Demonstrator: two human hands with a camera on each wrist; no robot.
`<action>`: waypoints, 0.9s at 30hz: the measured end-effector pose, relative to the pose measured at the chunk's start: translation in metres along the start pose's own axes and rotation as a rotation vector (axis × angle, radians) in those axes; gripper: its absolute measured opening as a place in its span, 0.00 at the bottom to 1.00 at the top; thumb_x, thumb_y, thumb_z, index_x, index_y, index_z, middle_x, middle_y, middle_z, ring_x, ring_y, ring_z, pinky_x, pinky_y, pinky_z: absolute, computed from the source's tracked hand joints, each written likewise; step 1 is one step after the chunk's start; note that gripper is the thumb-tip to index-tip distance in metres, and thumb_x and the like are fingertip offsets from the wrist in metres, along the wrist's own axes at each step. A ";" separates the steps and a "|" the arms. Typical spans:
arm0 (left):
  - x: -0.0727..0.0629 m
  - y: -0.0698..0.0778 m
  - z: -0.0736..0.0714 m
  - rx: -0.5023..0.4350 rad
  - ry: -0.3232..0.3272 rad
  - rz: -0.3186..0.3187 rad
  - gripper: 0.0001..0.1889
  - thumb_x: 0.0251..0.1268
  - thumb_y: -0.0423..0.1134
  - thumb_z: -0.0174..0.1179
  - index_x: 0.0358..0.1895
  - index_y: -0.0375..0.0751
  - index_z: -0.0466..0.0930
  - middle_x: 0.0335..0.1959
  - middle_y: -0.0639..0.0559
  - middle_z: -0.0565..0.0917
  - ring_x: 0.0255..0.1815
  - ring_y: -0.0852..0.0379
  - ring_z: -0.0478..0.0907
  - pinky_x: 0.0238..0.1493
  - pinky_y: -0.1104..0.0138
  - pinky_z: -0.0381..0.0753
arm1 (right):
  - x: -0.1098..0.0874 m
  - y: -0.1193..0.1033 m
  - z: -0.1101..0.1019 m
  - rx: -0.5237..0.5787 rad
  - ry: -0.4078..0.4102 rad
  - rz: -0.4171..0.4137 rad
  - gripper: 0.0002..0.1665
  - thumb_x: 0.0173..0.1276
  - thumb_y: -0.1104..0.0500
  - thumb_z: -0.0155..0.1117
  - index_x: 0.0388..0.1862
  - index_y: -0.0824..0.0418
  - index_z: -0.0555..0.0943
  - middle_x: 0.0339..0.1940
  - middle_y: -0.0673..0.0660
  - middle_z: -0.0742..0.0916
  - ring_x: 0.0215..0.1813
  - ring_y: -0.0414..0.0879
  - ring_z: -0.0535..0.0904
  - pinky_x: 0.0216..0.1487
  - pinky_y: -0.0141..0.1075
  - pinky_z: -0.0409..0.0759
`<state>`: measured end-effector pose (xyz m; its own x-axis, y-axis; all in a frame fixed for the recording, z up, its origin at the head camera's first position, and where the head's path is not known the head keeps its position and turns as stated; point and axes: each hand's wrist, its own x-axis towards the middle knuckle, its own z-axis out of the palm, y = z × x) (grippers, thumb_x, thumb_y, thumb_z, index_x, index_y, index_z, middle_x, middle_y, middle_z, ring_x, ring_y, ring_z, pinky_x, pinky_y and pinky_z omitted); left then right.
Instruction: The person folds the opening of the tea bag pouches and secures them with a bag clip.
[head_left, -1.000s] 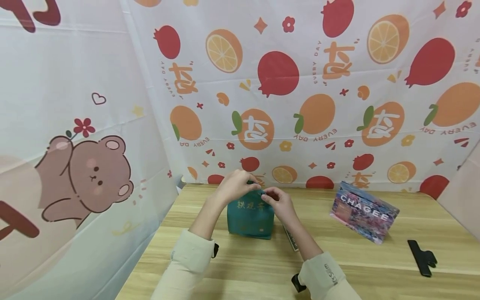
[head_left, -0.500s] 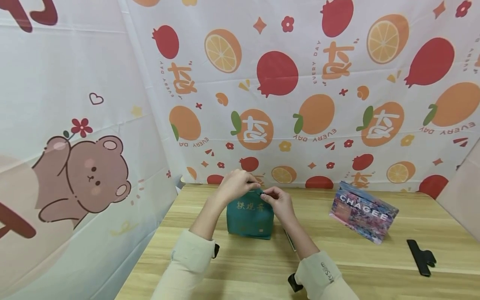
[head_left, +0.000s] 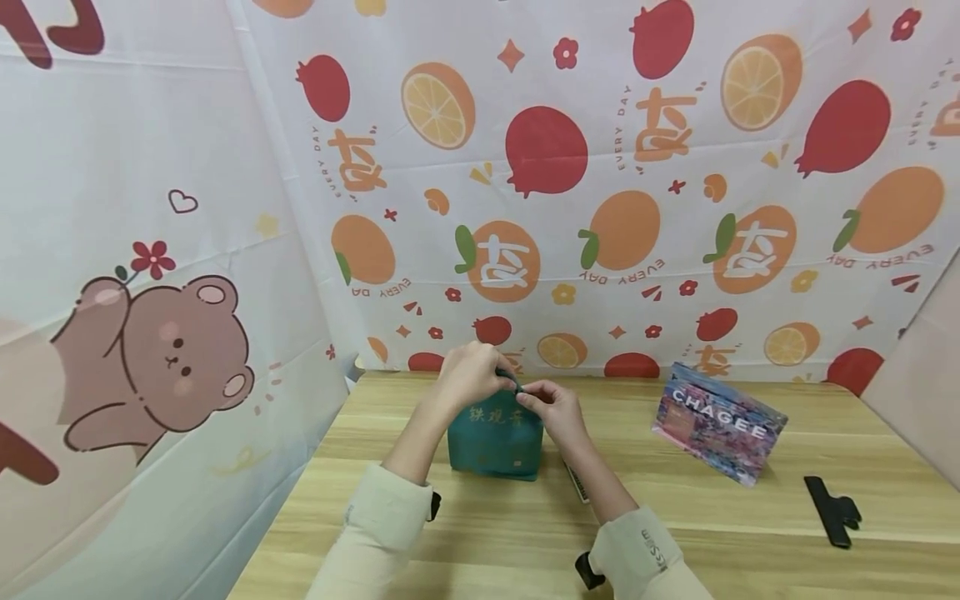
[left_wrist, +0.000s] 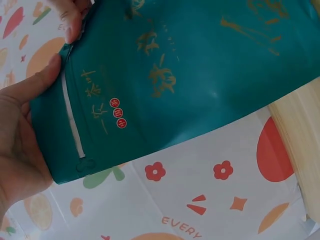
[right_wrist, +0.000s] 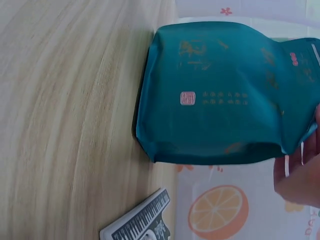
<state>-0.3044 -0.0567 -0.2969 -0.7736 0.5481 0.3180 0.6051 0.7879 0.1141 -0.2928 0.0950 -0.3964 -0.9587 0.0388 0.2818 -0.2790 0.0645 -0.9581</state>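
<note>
A teal tea pouch (head_left: 495,446) with gold lettering stands upright on the table in the head view. Its top edge is gripped by my left hand (head_left: 471,375), which reaches over from the left. My right hand (head_left: 557,410) pinches the same top edge near the right corner, close beside the left fingertips. In the left wrist view, my left hand (left_wrist: 22,120) holds the pouch (left_wrist: 185,85) by its top end, near a pale strip. The right wrist view shows the pouch's lower body (right_wrist: 215,95), while my right hand (right_wrist: 302,175) is only partly visible at the edge.
A flat dark piece with a keyboard-like pattern (right_wrist: 142,217) lies on the wooden table (head_left: 495,537) beside the pouch, partly under my right forearm. Farther right stand a colourful CHAGEE pouch (head_left: 720,425) and a black bag clip (head_left: 831,510). A fruit-print cloth (head_left: 622,292) hangs behind.
The head view has shifted slightly, so the background sits a little farther left. Both hands stay at the pouch's top edge, with their fingertips close together and slightly lower.
</note>
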 end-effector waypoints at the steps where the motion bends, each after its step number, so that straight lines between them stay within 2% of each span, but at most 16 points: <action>1: 0.000 0.000 0.000 0.005 0.004 -0.004 0.06 0.50 0.45 0.69 0.32 0.52 0.88 0.32 0.59 0.84 0.17 0.64 0.66 0.12 0.73 0.60 | 0.000 0.001 -0.001 0.007 -0.013 0.018 0.10 0.60 0.61 0.66 0.37 0.67 0.82 0.33 0.54 0.83 0.38 0.45 0.77 0.41 0.37 0.75; 4: 0.000 -0.001 0.001 -0.004 0.011 -0.008 0.06 0.50 0.45 0.69 0.32 0.52 0.88 0.32 0.58 0.84 0.17 0.64 0.66 0.12 0.73 0.60 | -0.001 0.002 -0.005 0.011 -0.048 0.042 0.12 0.62 0.60 0.64 0.41 0.66 0.82 0.37 0.54 0.83 0.41 0.46 0.76 0.43 0.39 0.74; 9: 0.001 -0.002 0.002 -0.012 0.015 -0.025 0.06 0.50 0.45 0.69 0.31 0.52 0.88 0.31 0.59 0.84 0.18 0.64 0.67 0.12 0.73 0.62 | -0.003 0.000 -0.009 -0.005 -0.055 0.059 0.10 0.63 0.65 0.62 0.43 0.68 0.80 0.37 0.55 0.82 0.40 0.46 0.76 0.44 0.41 0.73; 19: 0.000 0.000 0.001 -0.015 0.028 0.017 0.06 0.52 0.43 0.68 0.33 0.48 0.88 0.29 0.57 0.84 0.14 0.62 0.57 0.12 0.73 0.53 | 0.002 0.008 -0.005 -0.096 0.056 0.036 0.05 0.59 0.68 0.64 0.35 0.68 0.82 0.29 0.54 0.82 0.33 0.45 0.75 0.35 0.39 0.73; 23: -0.002 -0.002 0.000 -0.023 0.024 0.033 0.06 0.51 0.43 0.68 0.33 0.49 0.88 0.31 0.57 0.84 0.17 0.63 0.66 0.12 0.74 0.57 | 0.002 0.009 -0.005 -0.095 0.046 0.021 0.05 0.59 0.66 0.65 0.34 0.67 0.83 0.28 0.53 0.83 0.32 0.44 0.75 0.36 0.41 0.74; 27: -0.005 -0.006 -0.001 -0.076 -0.001 0.034 0.07 0.54 0.42 0.66 0.36 0.48 0.87 0.36 0.55 0.84 0.30 0.60 0.77 0.20 0.73 0.68 | 0.001 0.011 -0.010 -0.088 -0.024 -0.015 0.07 0.61 0.64 0.64 0.37 0.66 0.83 0.30 0.54 0.83 0.33 0.44 0.75 0.37 0.41 0.74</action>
<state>-0.3035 -0.0646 -0.2979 -0.7527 0.5744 0.3218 0.6434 0.7455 0.1741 -0.2961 0.1056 -0.4063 -0.9558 0.0129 0.2938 -0.2885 0.1523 -0.9453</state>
